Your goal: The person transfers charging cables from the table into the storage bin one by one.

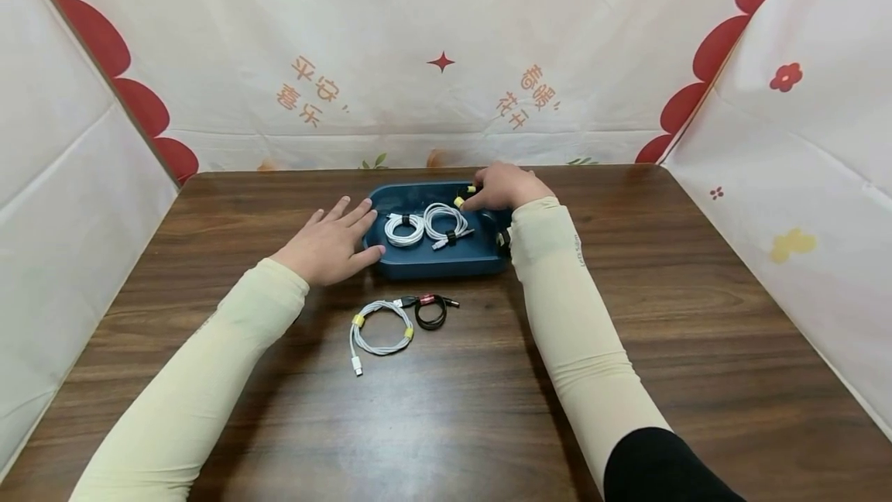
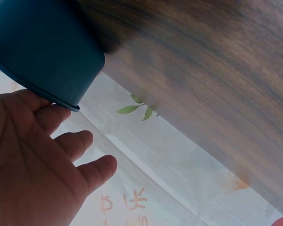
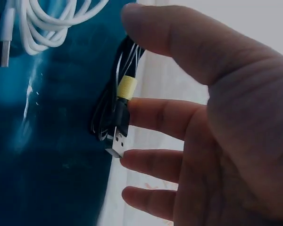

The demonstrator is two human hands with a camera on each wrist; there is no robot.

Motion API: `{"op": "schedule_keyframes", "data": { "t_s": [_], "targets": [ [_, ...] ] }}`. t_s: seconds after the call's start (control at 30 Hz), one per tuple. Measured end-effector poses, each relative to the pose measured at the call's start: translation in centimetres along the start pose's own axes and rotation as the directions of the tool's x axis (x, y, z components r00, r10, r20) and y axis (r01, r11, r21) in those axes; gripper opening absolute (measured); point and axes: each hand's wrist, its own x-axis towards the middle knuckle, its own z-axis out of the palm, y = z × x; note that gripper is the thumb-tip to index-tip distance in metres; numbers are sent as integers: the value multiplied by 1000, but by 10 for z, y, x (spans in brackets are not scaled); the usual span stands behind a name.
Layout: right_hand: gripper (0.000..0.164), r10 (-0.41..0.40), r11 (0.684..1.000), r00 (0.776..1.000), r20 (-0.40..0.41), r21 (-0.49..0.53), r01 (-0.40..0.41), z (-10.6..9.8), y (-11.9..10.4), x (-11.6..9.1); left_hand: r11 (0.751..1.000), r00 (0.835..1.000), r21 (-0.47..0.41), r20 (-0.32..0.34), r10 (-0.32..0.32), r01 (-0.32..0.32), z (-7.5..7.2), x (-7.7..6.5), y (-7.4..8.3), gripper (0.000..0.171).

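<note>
A blue tray (image 1: 439, 268) stands near the table's back edge. My left hand (image 1: 327, 249) rests at its left rim with the fingers spread; in the left wrist view the fingertips touch the rim. Above the tray's back right part, my right hand (image 1: 507, 186) holds a coiled black USB cable (image 3: 114, 108) with a yellow tie between thumb and fingertips. Inside the tray lie two coiled white cables, a left one (image 1: 404, 231) and a right one (image 1: 446, 223), each with a black tie. Another dark item (image 1: 503, 238) at the tray's right end is mostly hidden by my wrist.
On the wooden table (image 1: 390, 440), in front of the tray, lie a pale coiled cable (image 1: 382, 350) with yellow ties and a small black coiled cable (image 1: 432, 324) with a red tie. A printed white cloth (image 1: 432, 22) walls the back and both sides.
</note>
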Motion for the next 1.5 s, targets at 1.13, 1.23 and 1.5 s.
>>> {"op": "schedule_keyframes", "data": {
  "t_s": [1.13, 1.23, 1.5],
  "targets": [
    [61, -84, 994, 996, 31, 75, 82, 11, 5, 7, 1000, 1000, 8, 1, -6, 6, -3, 0, 1, 77],
    [66, -122, 988, 992, 5, 99, 121, 0, 0, 2, 1000, 1000, 6, 5, -4, 4, -3, 0, 1, 76],
    [69, -175, 974, 980, -95, 128, 186, -29, -9, -33, 1000, 1000, -3, 13, -11, 11, -1, 2, 2, 77]
  ]
}}
